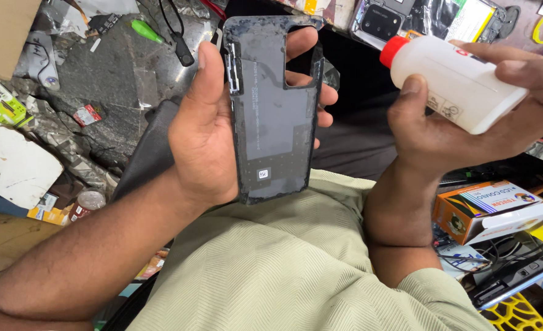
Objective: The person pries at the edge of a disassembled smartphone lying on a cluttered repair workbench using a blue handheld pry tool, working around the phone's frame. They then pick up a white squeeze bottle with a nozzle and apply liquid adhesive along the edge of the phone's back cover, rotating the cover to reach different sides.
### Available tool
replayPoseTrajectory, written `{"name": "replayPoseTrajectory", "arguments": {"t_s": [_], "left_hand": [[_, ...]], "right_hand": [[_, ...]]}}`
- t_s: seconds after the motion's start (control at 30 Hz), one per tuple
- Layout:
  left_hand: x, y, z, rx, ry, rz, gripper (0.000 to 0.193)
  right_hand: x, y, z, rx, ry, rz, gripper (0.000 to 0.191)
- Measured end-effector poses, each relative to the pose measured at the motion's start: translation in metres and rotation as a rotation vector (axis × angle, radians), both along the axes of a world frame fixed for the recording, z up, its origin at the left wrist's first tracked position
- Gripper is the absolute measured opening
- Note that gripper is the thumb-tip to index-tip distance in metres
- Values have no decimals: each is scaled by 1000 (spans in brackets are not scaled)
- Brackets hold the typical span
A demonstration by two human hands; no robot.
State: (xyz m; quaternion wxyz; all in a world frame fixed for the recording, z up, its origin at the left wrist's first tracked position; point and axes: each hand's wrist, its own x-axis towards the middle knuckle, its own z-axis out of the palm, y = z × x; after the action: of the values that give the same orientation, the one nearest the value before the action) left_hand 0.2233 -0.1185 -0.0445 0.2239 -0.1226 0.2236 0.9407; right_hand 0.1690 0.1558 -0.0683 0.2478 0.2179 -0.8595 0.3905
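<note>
Clutter rings both hands: beyond the left fingertips a green-handled tool (147,30) lies on the dark, scuffed bench (99,79), with a white scrap (21,167) and a small red-capped jar (86,202) below the left wrist. Under the right wrist sits an orange-and-white box (489,211); a second phone back (382,21) lies past the bottle's cap. Nothing blocks either hand.

The left hand (207,132) clamps one dark phone back cover (274,110), inner face up: thumb pressed along its left edge, fingers (305,43) curling round the right edge and showing through the camera cutout. The right hand (461,116) grips one white plastic bottle (458,83), red cap (394,50) tilted toward the cover, thumb underneath, fingers wrapped over the top.
</note>
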Motion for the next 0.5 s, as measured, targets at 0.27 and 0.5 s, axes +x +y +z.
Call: {"name": "replayPoseTrajectory", "arguments": {"t_s": [0.27, 0.5], "left_hand": [[5, 7, 2, 57, -5, 3, 96], [19, 2, -1, 143, 30, -10, 88]], "right_hand": [[15, 37, -12, -813, -363, -22, 69], [41, 72, -27, -1488, -827, 306, 66]]}}
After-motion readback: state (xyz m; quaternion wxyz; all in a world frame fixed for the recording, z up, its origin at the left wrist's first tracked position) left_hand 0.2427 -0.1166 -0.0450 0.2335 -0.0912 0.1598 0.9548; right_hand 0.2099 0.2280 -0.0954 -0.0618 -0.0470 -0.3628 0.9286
